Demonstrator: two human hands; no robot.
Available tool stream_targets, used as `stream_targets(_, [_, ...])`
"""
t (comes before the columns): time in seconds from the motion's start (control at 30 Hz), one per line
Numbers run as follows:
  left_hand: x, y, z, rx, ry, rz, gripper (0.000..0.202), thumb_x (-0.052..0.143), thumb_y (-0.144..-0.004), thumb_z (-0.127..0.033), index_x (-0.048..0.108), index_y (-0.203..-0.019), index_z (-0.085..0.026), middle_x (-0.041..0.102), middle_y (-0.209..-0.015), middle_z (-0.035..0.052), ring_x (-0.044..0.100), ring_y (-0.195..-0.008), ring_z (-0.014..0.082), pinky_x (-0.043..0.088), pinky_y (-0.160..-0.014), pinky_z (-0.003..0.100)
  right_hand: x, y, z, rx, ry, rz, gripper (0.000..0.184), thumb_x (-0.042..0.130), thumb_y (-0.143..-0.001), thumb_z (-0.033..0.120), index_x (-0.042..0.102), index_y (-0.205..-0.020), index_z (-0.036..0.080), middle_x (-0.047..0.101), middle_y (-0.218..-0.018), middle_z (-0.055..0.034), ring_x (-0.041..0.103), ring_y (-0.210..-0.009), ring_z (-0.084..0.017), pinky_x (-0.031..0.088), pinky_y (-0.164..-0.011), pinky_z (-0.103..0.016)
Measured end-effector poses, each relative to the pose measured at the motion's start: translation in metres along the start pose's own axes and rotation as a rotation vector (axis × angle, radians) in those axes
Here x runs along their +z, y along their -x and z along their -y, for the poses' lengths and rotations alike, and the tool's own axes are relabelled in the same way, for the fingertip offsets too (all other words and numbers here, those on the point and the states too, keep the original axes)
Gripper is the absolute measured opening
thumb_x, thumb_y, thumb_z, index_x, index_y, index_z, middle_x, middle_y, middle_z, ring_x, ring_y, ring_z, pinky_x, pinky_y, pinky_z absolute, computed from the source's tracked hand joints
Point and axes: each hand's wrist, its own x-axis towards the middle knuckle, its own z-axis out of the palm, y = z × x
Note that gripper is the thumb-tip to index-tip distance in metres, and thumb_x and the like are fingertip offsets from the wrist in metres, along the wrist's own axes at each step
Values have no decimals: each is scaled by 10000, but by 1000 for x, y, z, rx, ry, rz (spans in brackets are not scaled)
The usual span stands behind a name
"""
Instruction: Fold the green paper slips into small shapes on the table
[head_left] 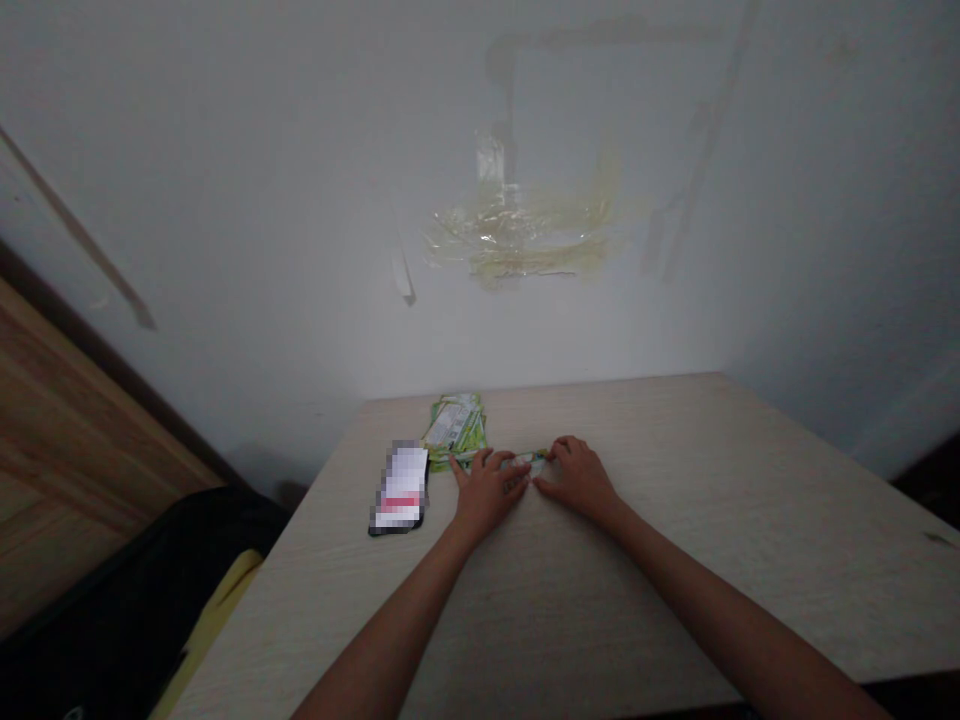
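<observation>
A thin green-and-white wrapper [538, 457] lies flat on the table between my two hands. My left hand [487, 490] rests over its left part, the little finger spread out to the side and the thumb and forefinger bent in against the wrapper. At the right end, my right hand [583, 478] grips the edge between thumb and curled fingers. My hands cover much of the wrapper, so its full shape is hidden. Just beyond my left hand is a loose pile of similar green-and-white wrappers [457, 420].
A phone with a blurred, lit screen [401, 490] lies left of my left hand. The pale wooden table [712, 500] meets a white wall [300, 200] bearing old tape [525, 235]. Left of the table are a dark bag-like thing [150, 590], yellow cloth [217, 620] and a wooden panel [60, 430].
</observation>
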Motion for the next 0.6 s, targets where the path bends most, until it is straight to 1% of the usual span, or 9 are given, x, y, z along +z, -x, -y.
stream_targets(0.23, [-1, 1, 0, 2, 15, -5, 248, 535, -874, -492, 628, -1102, -518, 583, -1297, -65, 369, -1288, 302, -94, -1007, 779, 1, 3, 0, -13, -14, -17, 476, 656, -715, 535, 610, -1019, 172, 560, -1132, -125, 506, -1081, -259, 391, -930, -370])
stream_targets(0.37, [0, 1, 0, 6, 13, -13, 245, 557, -864, -486, 629, -1095, -520, 585, -1290, -70, 374, -1284, 302, -84, -1002, 786, 5, 2, -7, -34, -75, -33, 514, 672, -707, 545, 629, -1062, 175, 556, -1181, -131, 493, -1127, -268, 385, -965, -396])
stream_targets(0.4, [0, 1, 0, 9, 12, -17, 243, 558, -863, -485, 630, -1093, -520, 587, -1287, -68, 376, -1282, 302, -78, -1001, 788, 6, 2, -10, -38, -100, -33, 501, 684, -708, 520, 638, -1071, 178, 560, -1191, -130, 492, -1137, -269, 385, -972, -401])
stream_targets(0.47, [1, 1, 0, 11, 8, -23, 239, 554, -865, -487, 633, -1088, -517, 593, -1279, -64, 387, -1272, 300, -63, -1002, 790, 9, -1, -17, -49, -169, -38, 371, 671, -755, 408, 672, -1059, 195, 585, -1187, -114, 500, -1148, -250, 387, -986, -388])
stream_targets(0.53, [1, 1, -1, 11, -4, -29, 238, 552, -864, -490, 635, -1086, -513, 597, -1271, -58, 396, -1263, 299, -51, -1005, 789, 12, -3, -23, -55, -238, -50, 217, 611, -818, 316, 725, -977, 222, 611, -1166, -95, 528, -1119, -222, 395, -988, -372])
stream_targets(0.6, [0, 1, -1, 14, -14, -38, 239, 549, -865, -489, 636, -1086, -509, 598, -1263, -56, 399, -1262, 297, -46, -1010, 786, 14, -4, -27, -67, -278, -67, 187, 599, -835, 298, 755, -913, 233, 625, -1155, -92, 540, -1102, -219, 403, -987, -375])
